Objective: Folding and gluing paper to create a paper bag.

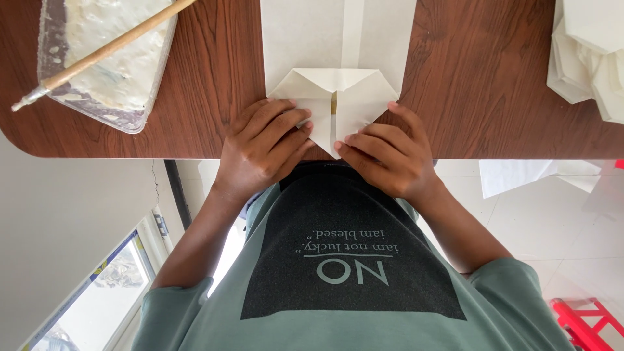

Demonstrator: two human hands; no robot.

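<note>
Because the folded white paper (338,97) lying at the near edge of the bench (214,84) looks thin, light and easily creased, I judge it best pinned at its flaps, where my left hand (263,146) and right hand (390,156) press flat, fingers spread, gripping nothing.

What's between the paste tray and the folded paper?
Head view: only bare wood table lies between the tray and the paper. The brush rests across the tray.
</note>
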